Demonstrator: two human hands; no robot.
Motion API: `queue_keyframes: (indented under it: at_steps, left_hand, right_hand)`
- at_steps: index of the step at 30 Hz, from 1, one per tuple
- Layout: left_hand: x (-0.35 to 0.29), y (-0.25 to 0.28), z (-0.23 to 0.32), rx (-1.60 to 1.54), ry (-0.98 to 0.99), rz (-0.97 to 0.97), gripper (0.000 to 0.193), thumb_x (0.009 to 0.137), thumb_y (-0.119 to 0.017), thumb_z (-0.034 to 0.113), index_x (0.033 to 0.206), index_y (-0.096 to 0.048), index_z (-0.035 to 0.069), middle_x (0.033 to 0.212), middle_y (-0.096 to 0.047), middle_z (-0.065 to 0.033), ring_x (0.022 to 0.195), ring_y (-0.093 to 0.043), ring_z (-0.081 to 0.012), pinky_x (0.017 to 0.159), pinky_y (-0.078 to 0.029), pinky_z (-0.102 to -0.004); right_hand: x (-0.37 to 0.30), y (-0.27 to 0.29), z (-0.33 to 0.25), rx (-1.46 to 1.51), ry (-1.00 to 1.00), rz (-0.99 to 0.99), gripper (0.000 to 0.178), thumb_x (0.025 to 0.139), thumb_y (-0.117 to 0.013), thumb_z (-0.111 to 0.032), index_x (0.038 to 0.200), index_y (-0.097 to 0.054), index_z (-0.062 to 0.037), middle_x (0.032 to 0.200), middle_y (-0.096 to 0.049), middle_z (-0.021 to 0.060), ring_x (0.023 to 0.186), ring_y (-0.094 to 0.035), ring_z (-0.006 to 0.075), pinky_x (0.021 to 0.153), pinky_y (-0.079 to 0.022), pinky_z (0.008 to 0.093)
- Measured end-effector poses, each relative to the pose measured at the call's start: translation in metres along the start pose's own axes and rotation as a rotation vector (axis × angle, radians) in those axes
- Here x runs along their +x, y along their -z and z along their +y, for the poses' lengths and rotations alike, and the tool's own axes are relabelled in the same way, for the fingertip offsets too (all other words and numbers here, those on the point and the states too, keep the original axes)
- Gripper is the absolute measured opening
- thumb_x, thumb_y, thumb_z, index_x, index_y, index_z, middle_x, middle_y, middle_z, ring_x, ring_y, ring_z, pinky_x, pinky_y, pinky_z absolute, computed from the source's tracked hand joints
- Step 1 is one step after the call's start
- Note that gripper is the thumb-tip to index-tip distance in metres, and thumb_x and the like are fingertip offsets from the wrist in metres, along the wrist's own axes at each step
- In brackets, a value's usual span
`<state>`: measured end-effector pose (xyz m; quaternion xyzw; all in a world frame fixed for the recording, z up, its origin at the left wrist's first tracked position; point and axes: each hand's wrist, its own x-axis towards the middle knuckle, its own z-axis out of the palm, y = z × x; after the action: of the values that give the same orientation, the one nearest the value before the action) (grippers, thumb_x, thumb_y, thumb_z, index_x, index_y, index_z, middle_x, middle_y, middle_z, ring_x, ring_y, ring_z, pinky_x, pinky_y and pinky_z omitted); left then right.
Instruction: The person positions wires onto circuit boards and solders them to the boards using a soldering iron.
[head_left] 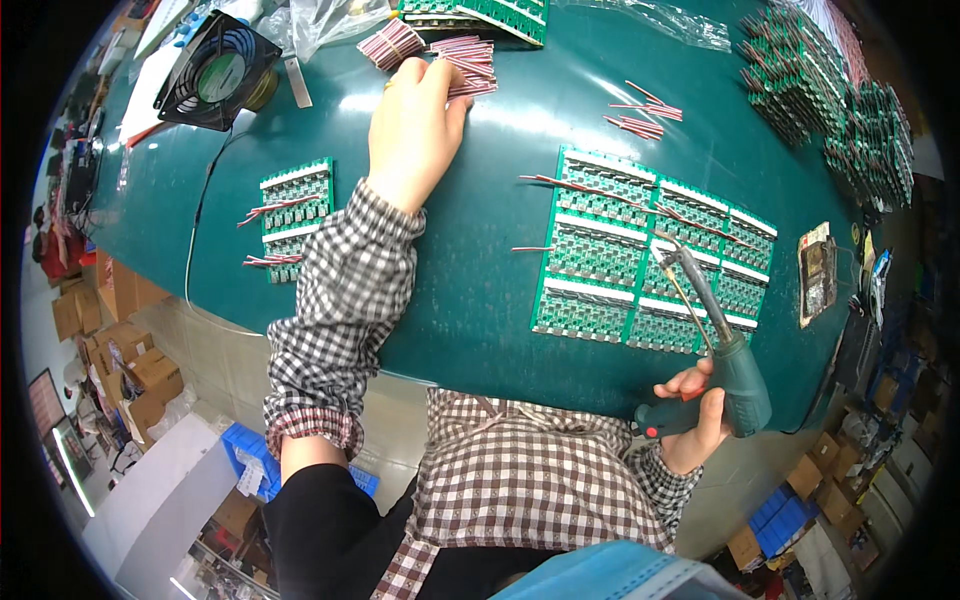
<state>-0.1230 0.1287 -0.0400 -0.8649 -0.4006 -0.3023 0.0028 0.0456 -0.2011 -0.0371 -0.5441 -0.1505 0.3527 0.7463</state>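
My left hand (412,132) reaches to the far side of the table, its bent fingers on a pile of short red-and-white wires (470,62); the fingertips are partly hidden. Beside it lies a banded wire bundle (390,44). In my right hand (706,418) is a dark green soldering gun (745,385). Its metal tip points up and left, over a large panel of green circuit boards (590,312). Several red-and-white wires (600,192) lie across that panel's upper rows. A smaller circuit board panel (320,185), also with wires on it, sits left of my left forearm.
A black fan (218,72) with a cable stands at the far left. Loose wires (640,127) lie beyond the large panel. Stacked wired boards (800,75) fill the far right corner, with more boards (505,18) at the back. A small tray (817,275) is at the right edge.
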Motion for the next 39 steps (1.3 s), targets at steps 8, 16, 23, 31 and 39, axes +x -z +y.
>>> queue_keyframes:
  at_steps: [8, 16, 23, 31, 39]
  left_hand:
    - [-0.033, 0.007, 0.025, -0.231, 0.122, -0.194, 0.012, 0.074, -0.066, 0.007, 0.078, -0.055, 0.004, 0.07, -0.049, -0.005, 0.057, -0.049, -0.0153, 0.054, -0.041, -0.0278]
    - [-0.033, 0.017, 0.038, -0.328, 0.159, -0.185, 0.011, 0.075, -0.065, 0.005, 0.079, -0.055, 0.003, 0.072, -0.051, -0.0049, 0.055, -0.046, -0.0139, 0.053, -0.04, -0.0266]
    - [-0.029, 0.01, 0.03, -0.28, 0.207, -0.287, 0.009, 0.075, -0.063, 0.009, 0.077, -0.057, 0.004, 0.075, -0.055, -0.0085, 0.065, -0.056, -0.022, 0.061, -0.045, -0.0317]
    - [-0.027, 0.005, 0.022, -0.589, 0.425, -0.411, 0.01, 0.077, -0.064, 0.008, 0.079, -0.059, -0.001, 0.065, -0.051, 0.0046, 0.055, -0.039, -0.0013, 0.05, -0.034, -0.0171]
    - [-0.026, 0.013, 0.029, -0.488, 0.412, -0.321, 0.01, 0.077, -0.065, 0.007, 0.08, -0.059, -0.001, 0.068, -0.055, 0.0035, 0.056, -0.041, -0.0005, 0.05, -0.033, -0.016]
  right_hand:
    - [-0.003, 0.006, 0.002, 0.001, 0.01, 0.01, 0.039, 0.087, -0.056, -0.023, 0.109, -0.047, 0.0077, 0.08, -0.053, 0.0109, 0.074, -0.056, 0.0206, 0.062, -0.056, 0.035]
    - [-0.001, 0.007, -0.001, 0.001, -0.01, -0.006, 0.041, 0.087, -0.056, -0.025, 0.109, -0.047, 0.0077, 0.08, -0.053, 0.0095, 0.075, -0.057, 0.0208, 0.063, -0.056, 0.0357]
    - [0.004, 0.011, 0.001, 0.183, -0.136, -0.006, 0.042, 0.088, -0.054, -0.03, 0.107, -0.047, 0.0069, 0.078, -0.053, 0.0084, 0.074, -0.057, 0.0196, 0.058, -0.056, 0.0327]
    - [0.008, 0.014, 0.001, 0.295, -0.224, -0.004, 0.042, 0.091, -0.049, -0.036, 0.105, -0.046, 0.0034, 0.075, -0.052, 0.005, 0.07, -0.055, 0.0156, 0.055, -0.056, 0.0282]
    - [0.008, 0.013, 0.001, 0.375, -0.271, -0.019, 0.042, 0.091, -0.047, -0.037, 0.105, -0.046, 0.0029, 0.075, -0.052, 0.0042, 0.069, -0.054, 0.0142, 0.054, -0.055, 0.0265]
